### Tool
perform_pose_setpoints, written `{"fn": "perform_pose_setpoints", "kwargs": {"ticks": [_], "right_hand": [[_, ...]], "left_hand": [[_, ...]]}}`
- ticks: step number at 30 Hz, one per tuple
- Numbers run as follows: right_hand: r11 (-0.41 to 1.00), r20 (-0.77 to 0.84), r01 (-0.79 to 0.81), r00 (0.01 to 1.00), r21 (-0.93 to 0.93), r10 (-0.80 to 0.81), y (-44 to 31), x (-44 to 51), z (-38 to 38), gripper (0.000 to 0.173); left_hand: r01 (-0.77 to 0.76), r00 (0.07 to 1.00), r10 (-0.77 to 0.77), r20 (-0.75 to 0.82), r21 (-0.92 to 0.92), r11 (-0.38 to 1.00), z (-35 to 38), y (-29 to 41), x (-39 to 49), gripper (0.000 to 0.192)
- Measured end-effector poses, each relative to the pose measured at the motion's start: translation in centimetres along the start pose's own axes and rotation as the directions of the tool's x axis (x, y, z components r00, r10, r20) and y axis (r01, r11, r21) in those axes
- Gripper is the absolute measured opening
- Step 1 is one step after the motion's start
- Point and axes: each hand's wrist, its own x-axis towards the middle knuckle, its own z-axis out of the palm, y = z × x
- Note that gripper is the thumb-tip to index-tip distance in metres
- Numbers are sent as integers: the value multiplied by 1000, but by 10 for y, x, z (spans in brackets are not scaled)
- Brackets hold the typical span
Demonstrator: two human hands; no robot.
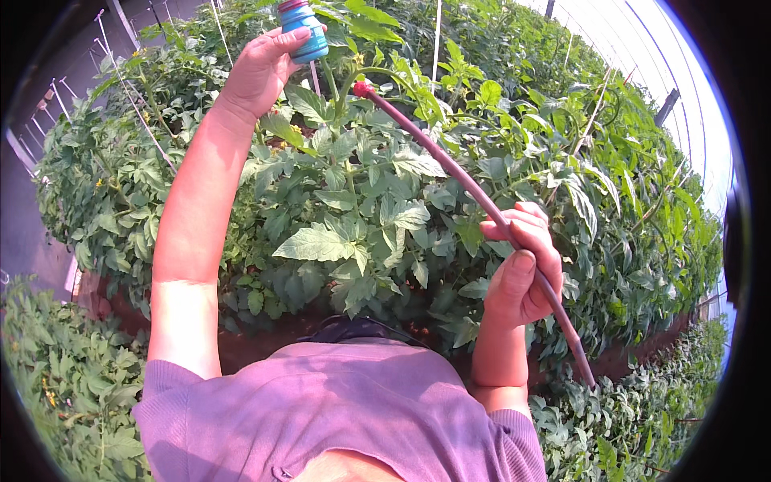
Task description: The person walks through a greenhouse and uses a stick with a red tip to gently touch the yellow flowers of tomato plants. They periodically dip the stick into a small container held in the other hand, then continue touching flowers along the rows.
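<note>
Raised at the top of the view, my left hand (263,67) grips a small blue bottle (305,37) with a dark red cap or rim at its mouth. On the right, my right hand (523,265) holds a long reddish-brown stick (443,158) between thumb and fingers. The stick slants from lower right to upper left. Its upper end carries a bright red tip (362,89), apart from the bottle and close to a curved tomato stem (346,90). Small yellow flowers (358,59) show near that stem. Broad tomato leaves (319,242) lie between my hands.
Dense tomato plants (614,199) stretch across the view, with white support strings (437,42) running up among them. More foliage (72,385) grows low on the left. A pale greenhouse cover (668,60) curves along the right. Brown soil (265,346) shows below the leaves.
</note>
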Motion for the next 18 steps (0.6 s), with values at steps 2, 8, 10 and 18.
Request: {"fn": "perform_pose_setpoints", "kwargs": {"ticks": [2, 8, 10, 18], "right_hand": [[999, 10, 39, 999, -13, -38, 17, 7, 14, 21], [999, -19, -5, 1000, -39, 5, 57, 26, 59, 13], [999, -45, -49, 998, -21, 48, 60, 24, 64, 13], [998, -69, -28, 997, -55, 24, 51, 15, 66, 12]], "left_hand": [[-7, 1000, 7, 20, 9, 1000, 2, 4, -1, 43], [8, 1000, -8, 3, 68, 998, 2, 7, -4, 44], [2, 1000, -3, 19, 46, 999, 2, 7, -6, 44], [-3, 998, 6, -68, 47, 999, 3, 17, -20, 45]]}}
